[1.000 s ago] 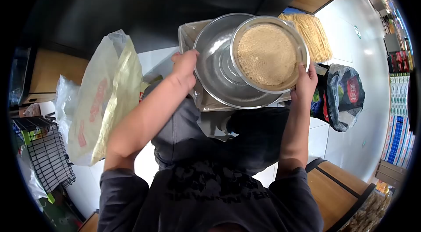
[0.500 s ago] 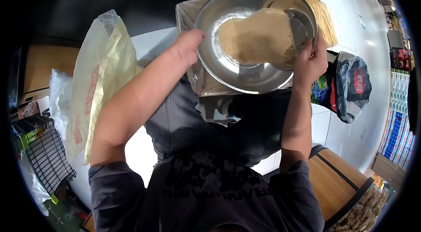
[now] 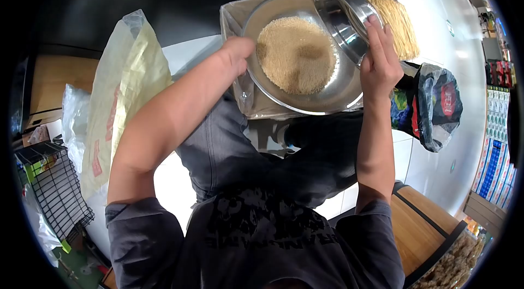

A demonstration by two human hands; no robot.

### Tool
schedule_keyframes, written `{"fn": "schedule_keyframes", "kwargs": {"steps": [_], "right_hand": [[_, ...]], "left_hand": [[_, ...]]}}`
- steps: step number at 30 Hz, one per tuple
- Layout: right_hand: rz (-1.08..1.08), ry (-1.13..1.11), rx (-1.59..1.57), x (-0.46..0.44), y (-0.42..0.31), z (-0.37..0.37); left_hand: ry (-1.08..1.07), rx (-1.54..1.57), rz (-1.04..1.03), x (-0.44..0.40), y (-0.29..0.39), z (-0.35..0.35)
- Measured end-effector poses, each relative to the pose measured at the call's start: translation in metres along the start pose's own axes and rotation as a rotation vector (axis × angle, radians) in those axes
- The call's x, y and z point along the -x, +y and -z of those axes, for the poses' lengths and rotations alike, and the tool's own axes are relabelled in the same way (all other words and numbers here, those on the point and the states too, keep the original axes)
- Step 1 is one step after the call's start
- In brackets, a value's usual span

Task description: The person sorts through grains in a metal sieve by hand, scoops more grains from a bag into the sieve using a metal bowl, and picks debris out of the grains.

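Note:
A wide metal sieve [image 3: 343, 98] with a perforated bottom rests over a plastic-lined box [image 3: 245, 98]. Inside it lies a broad heap of small tan grains [image 3: 297, 62]. My left hand [image 3: 239, 53] is closed on the sieve's left rim, the fingertips partly hidden. Over the sieve's right side, a shiny metal bowl [image 3: 341, 24] is tipped steeply, its base turned toward me. My right hand [image 3: 380, 62] grips the bowl by its right edge. No grain is seen falling from it.
A pale yellow plastic sack [image 3: 131, 81] stands left, beside a black wire basket [image 3: 60, 188]. Bundled thin yellow sticks or noodles [image 3: 397, 24] lie at the back right. A dark printed bag [image 3: 436, 106] is right of the box. A wooden surface [image 3: 423, 229] sits at lower right.
The bowl has tipped over further and its stream of grain has ended. The grain now lies spread in the sieve. My left hand stays at the rim.

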State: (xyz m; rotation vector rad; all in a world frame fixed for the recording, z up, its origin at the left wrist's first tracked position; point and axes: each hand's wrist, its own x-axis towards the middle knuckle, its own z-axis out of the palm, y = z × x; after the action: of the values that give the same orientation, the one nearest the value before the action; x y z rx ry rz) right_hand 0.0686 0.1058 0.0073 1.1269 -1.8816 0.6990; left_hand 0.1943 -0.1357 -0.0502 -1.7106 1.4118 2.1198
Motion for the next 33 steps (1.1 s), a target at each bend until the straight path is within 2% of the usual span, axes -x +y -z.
{"fn": "schedule_keyframes", "kwargs": {"steps": [2, 7, 9, 10, 11, 14, 17, 23, 26, 28, 33], "right_hand": [[0.004, -0.007, -0.019, 0.000, -0.001, 0.001], [0.000, 0.045, 0.021, 0.005, 0.009, 0.013], [-0.555, 0.225, -0.120, 0.008, 0.010, 0.026], [-0.722, 0.346, -0.208, 0.016, 0.025, 0.030], [-0.825, 0.377, -0.199, 0.024, 0.039, 0.043], [-1.246, 0.569, -0.488, 0.042, 0.043, 0.101], [-1.429, 0.602, -0.586, 0.100, 0.049, 0.168], [-1.649, 0.685, -0.373, 0.129, -0.038, 0.258], [-1.661, 0.730, -0.406, 0.177, -0.056, 0.284], [-1.726, 0.811, -0.483, 0.204, -0.069, 0.289], [-1.823, 0.883, -0.423, 0.297, -0.097, 0.271]], "left_hand": [[-0.073, 0.040, 0.007, -0.013, -0.004, 0.003], [-0.100, 0.018, -0.049, -0.003, -0.001, 0.000], [-0.155, 0.045, -0.063, -0.003, -0.001, 0.003], [-0.163, 0.013, -0.053, -0.001, 0.001, 0.005], [-0.174, -0.018, -0.045, 0.000, 0.003, 0.005], [-0.136, -0.015, -0.044, -0.016, 0.004, 0.004], [-0.108, -0.118, -0.094, -0.067, -0.002, 0.008], [-0.082, -0.141, -0.208, -0.066, 0.011, 0.003], [-0.077, -0.177, -0.237, -0.071, 0.013, 0.001], [-0.081, -0.191, -0.215, -0.085, 0.012, 0.004], [-0.086, -0.224, -0.189, -0.103, 0.009, 0.011]]}}
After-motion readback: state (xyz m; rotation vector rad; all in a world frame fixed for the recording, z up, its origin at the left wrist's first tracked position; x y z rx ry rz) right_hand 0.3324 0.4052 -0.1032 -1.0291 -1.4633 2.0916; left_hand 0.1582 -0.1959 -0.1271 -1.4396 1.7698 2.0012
